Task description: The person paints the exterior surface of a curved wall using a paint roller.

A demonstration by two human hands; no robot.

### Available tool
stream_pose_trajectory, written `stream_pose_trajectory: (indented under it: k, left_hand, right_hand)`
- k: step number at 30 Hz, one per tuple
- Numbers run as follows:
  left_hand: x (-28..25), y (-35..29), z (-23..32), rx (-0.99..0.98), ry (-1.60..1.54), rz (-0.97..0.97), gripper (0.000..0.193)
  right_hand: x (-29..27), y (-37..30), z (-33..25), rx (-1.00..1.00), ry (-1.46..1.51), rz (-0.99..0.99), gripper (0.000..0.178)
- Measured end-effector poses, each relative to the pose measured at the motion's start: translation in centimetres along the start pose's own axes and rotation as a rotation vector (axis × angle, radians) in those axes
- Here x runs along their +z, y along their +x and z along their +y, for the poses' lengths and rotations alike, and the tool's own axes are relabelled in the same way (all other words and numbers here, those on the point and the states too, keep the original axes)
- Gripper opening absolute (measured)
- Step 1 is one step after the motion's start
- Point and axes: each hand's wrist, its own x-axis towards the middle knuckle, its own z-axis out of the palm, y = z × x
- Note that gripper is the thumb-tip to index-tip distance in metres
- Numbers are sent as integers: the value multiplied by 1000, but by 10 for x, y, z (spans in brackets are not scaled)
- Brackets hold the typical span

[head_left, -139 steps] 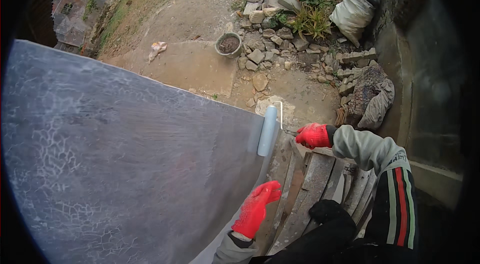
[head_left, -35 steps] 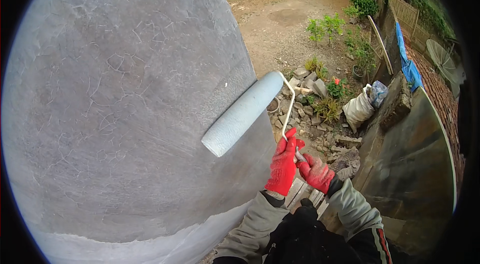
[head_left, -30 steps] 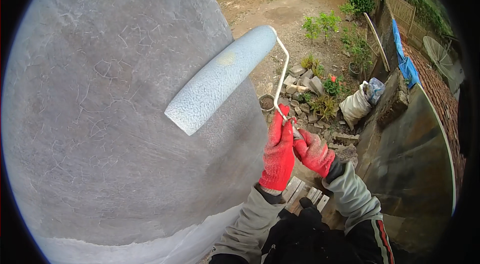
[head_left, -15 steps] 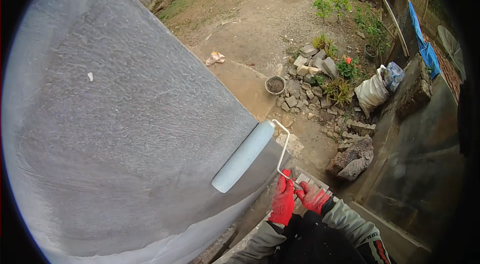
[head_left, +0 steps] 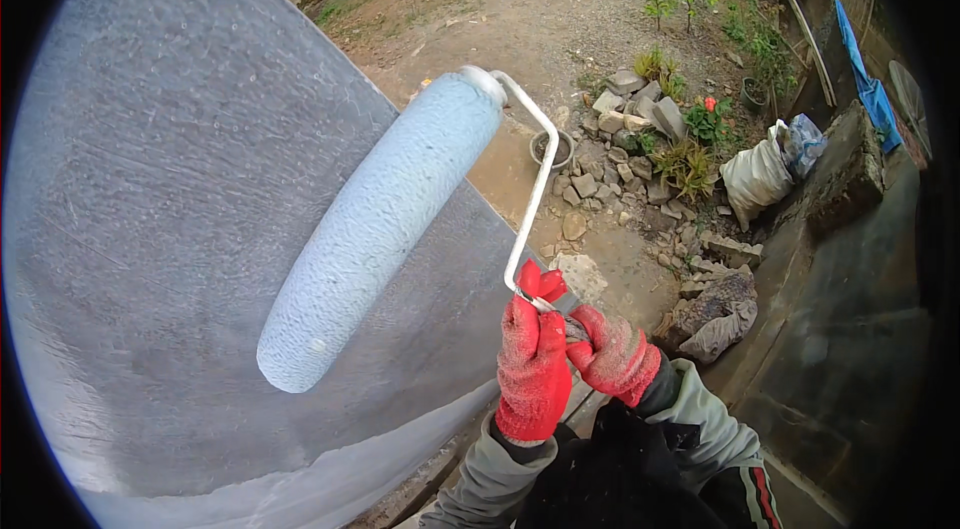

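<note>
A paint roller with a long pale-blue textured sleeve (head_left: 380, 229) and a bent white wire frame (head_left: 538, 174) spans the middle of the view. My left hand (head_left: 535, 364), in a red glove, is closed around the lower end of the frame, fingers pointing up. Beside it my right hand (head_left: 615, 359), also red-gloved, grips the handle, which is mostly hidden by the gloves. To the left stretches a large grey wall (head_left: 180, 149) with a wet-looking, rippled surface. The sleeve hangs in front of it, seemingly apart from it.
Beyond the wall's edge lies a dirt yard (head_left: 480, 19). A round pot (head_left: 552, 149) stands by a heap of broken stones (head_left: 630, 129). Further right are a white sack (head_left: 755, 179), a blue tarp (head_left: 868, 94) and a low dark wall (head_left: 820, 309). A covered lump (head_left: 712, 314) sits below the stones.
Both hands have moved up and slightly left with the roller. The sleeve has come off the wall's lower right part and now appears much larger and closer to me.
</note>
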Motion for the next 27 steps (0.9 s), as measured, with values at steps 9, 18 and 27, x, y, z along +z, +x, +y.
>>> stream_pose_trajectory:
  k: [9, 18, 27]
  left_hand:
    - [-37, -54, -253, -272, 188, -216, 43]
    - [-45, -66, -387, -233, 180, -199, 42]
    - [-37, -49, -332, 325, 462, -3, 49]
  right_hand:
    - [100, -43, 238, 252, -144, -87, 30]
    - [156, -37, 372, 156, -133, -70, 33]
    - [130, 4, 295, -107, -70, 89, 26]
